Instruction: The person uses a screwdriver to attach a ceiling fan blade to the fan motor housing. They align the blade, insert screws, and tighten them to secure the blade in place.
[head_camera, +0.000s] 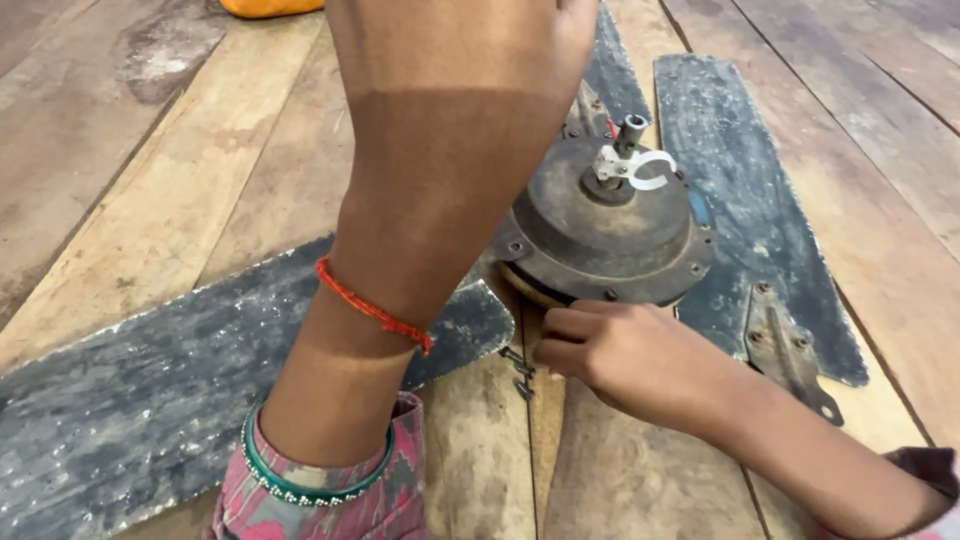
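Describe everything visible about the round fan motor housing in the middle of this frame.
The fan motor housing is a round, dusty grey-brown metal casing lying flat on the wooden floor. A short shaft rises from its centre with a white clip beside it. Small screws dot its rim. Dirty dark blades spread out around it. The right hand touches its near edge; the left forearm crosses in front, hiding its left side.

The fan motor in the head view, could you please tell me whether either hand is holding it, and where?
The right hand touches the fan motor at its lower front rim; a closed grip cannot be told. The left hand is mostly out of view.
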